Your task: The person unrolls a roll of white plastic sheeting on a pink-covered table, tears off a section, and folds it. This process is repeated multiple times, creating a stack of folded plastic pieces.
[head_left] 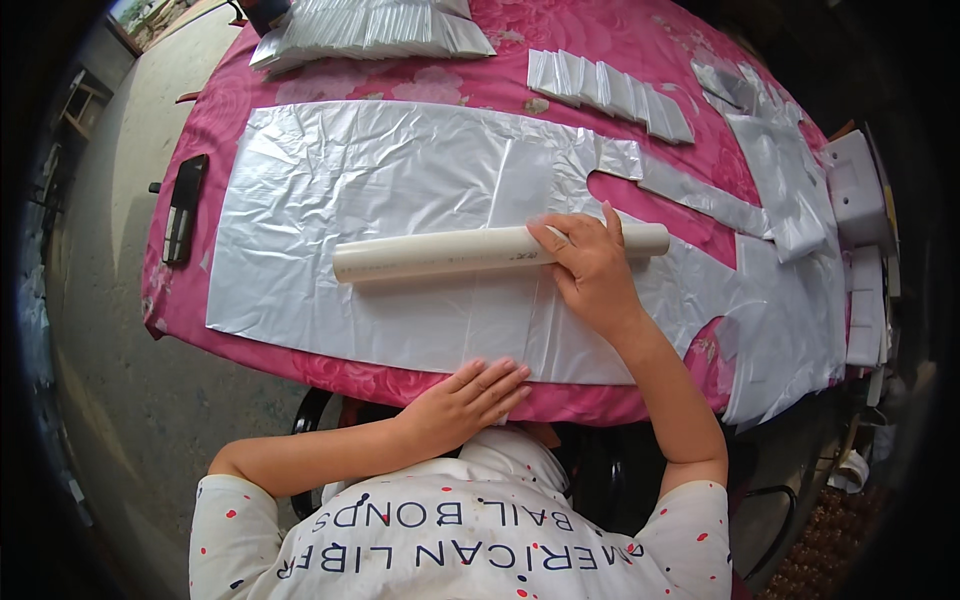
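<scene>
Two bare hands are at a counter (600,403) spread with a pink flowered cloth. Farthest left lies a dark oblong object (183,210), just beside the left edge of a silvery plastic sheet (270,230). On that sheet rests a whitish pipe (430,253), its long axis running across the person's front, the left end slightly nearer the body than the right. The left hand (452,405) lies palm down at the sheet's near edge, fingers straight and close together, its grip unclosed and holding nothing visible; the pipe is beyond it, apart from its fingertips. The right hand (588,260) is the nearer one, touching the pipe right of its middle, its forearm crossing the pipe's line at a steep angle. Its fingers lie bent over the top; whether that grip closes underneath, I cannot tell. Past it, the pipe's right end sticks out uncovered.
</scene>
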The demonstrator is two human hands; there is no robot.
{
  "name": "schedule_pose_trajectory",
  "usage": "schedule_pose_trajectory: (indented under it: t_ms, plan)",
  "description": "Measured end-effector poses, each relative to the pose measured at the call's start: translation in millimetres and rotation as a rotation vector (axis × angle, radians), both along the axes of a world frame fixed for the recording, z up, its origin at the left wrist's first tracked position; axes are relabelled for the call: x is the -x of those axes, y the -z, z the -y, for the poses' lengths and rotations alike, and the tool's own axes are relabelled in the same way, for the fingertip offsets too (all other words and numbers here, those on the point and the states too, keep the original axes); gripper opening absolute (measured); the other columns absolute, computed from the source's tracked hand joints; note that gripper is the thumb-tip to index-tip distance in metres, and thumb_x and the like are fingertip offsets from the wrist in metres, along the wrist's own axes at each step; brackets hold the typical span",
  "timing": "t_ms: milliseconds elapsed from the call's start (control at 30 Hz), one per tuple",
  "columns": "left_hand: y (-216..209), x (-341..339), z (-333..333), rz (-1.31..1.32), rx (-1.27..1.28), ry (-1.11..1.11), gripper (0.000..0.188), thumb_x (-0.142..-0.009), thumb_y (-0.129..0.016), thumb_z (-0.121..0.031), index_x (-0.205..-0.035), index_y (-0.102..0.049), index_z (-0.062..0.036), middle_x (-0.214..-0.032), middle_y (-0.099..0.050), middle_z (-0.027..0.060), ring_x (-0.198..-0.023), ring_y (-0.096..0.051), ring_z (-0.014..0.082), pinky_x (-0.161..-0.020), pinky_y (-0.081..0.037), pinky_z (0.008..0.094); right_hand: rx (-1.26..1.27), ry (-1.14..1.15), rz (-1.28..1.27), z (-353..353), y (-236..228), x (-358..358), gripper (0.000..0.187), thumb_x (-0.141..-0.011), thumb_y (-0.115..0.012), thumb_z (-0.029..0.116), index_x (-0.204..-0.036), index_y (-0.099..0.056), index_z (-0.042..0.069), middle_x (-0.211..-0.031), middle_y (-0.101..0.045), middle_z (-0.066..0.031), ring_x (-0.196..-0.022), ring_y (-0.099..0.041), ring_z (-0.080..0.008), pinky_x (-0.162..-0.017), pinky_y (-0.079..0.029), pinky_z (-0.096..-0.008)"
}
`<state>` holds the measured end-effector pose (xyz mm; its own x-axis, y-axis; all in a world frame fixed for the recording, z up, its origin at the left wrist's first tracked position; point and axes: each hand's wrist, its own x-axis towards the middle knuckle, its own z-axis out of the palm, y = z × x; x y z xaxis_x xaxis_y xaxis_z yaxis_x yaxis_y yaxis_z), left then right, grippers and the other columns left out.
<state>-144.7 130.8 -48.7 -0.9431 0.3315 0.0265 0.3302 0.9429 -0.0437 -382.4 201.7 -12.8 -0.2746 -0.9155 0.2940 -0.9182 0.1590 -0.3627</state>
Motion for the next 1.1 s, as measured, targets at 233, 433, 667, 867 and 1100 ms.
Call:
schedule_pose_trajectory:
  t_ms: [233,433,667,867,1100]
  plan:
    - [1,1,-4,-0.018,-0.069,0.011,0.053,-0.088,-0.041,-0.025,-0.137,-0.033,-0.0079,-0.144,-0.03,0.0103,-0.134,-0.027,0.0247,-0.108,-0.022,0.0414,0.066,0.059,-0.082,64,11,66,0.056,-0.07,-0.061,0.0,-0.123,-0.053,0.016,-0.118,-0.055,-0.0032,-0.111,-0.048,-0.024,-0.107,-0.021,-0.0465]
    - [-6,-4,14,-0.046,-0.245,0.063,0.045,-0.086,-0.044,-0.02,-0.129,-0.043,-0.0059,-0.141,-0.034,0.012,-0.13,-0.034,0.0243,-0.105,-0.029,0.0401,0.258,-0.002,-0.061,46,3,28,0.046,-0.07,-0.061,0.0,-0.115,-0.057,0.006,-0.115,-0.056,-0.0106,-0.114,-0.046,-0.0291,-0.103,-0.029,-0.0426]
    - [-9,-10,29,-0.038,-0.362,0.135,0.037,-0.084,-0.048,-0.014,-0.118,-0.052,-0.0006,-0.132,-0.045,0.0129,-0.124,-0.042,0.0238,-0.103,-0.035,0.0388,0.027,-0.397,0.208,-27,16,-45,0.043,-0.065,-0.058,-0.005,-0.107,-0.059,0.001,-0.117,-0.055,-0.0109,-0.11,-0.051,-0.0291,-0.093,-0.043,-0.0367]
    - [-18,-3,39,-0.146,-0.711,0.152,0.033,-0.08,-0.055,-0.011,-0.112,-0.057,-0.0018,-0.123,-0.053,0.0128,-0.115,-0.051,0.0234,-0.099,-0.04,0.0386,-0.016,-0.342,0.269,-31,0,-56,0.041,-0.067,-0.058,-0.005,-0.107,-0.059,0.001,-0.116,-0.056,-0.0113,-0.11,-0.051,-0.0294,-0.093,-0.042,-0.0372]
    - [-28,23,50,-0.037,-0.485,-0.062,0.079,-0.064,-0.066,-0.023,-0.133,-0.035,-0.0001,-0.136,-0.039,0.0165,-0.128,-0.036,0.0272,-0.105,-0.029,0.0392,0.108,-0.197,0.174,-34,15,-60,0.039,-0.066,-0.06,-0.003,-0.105,-0.06,0.002,-0.107,-0.059,-0.0099,-0.1,-0.055,-0.0268,-0.085,-0.047,-0.0345]
